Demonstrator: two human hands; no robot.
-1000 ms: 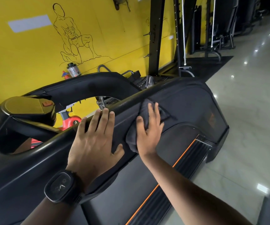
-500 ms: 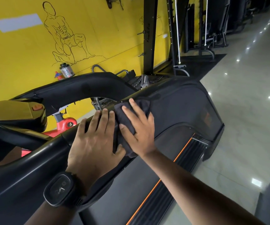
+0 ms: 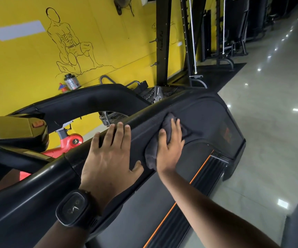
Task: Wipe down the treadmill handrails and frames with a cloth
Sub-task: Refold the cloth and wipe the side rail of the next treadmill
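A black treadmill side frame (image 3: 207, 119) slopes from lower left to upper right, with a rounded black handrail (image 3: 141, 115) along its top edge. My right hand (image 3: 171, 145) lies flat on a dark grey cloth (image 3: 153, 153) and presses it against the frame panel just below the handrail. My left hand (image 3: 108, 158), with a black watch on its wrist, rests flat on the frame to the left of the cloth, its fingertips on the handrail. The treadmill belt with an orange stripe (image 3: 184, 192) runs below.
The treadmill console (image 3: 14, 127) sits at the far left. A red exercise bike (image 3: 69, 142) stands behind the frame by the yellow wall. A black rack (image 3: 162, 42) and cable machines stand at the back. Glossy tiled floor (image 3: 269, 131) lies to the right.
My right hand slid the cloth away from my left hand, to the right and down the frame panel. My left hand stayed flat on the frame.
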